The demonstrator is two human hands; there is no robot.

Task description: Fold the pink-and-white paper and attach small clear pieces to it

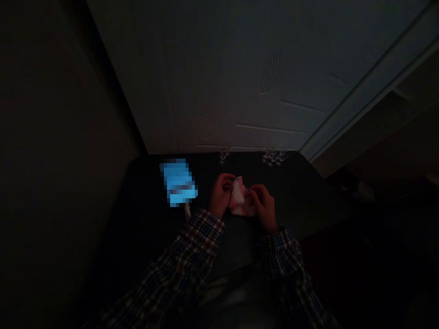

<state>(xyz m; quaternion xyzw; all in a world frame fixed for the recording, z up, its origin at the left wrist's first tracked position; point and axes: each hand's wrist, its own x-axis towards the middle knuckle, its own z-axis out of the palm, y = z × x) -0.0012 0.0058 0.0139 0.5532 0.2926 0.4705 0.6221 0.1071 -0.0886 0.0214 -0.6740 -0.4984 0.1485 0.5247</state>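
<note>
In dim light, a small soft pink-and-white cloth (237,196) is between my two hands above the dark table. My left hand (220,194) is closed on its left side, thumb and forefinger pinching near the upper edge. Against the right side, my right hand (265,205) is also closed, its fingertips pinched at the cloth. A thin pale or shiny bit shows by the right fingertips, too small and dark to name. What exactly the cloth is cannot be made out.
A lit, blurred phone-like screen (179,183) lies left of my hands, with a small pale object (187,211) below it. Small shiny ring-like pieces lie in a cluster (274,157) and a smaller group (224,155) at the table's back edge, against a pale panel (219,73) with heart patterns.
</note>
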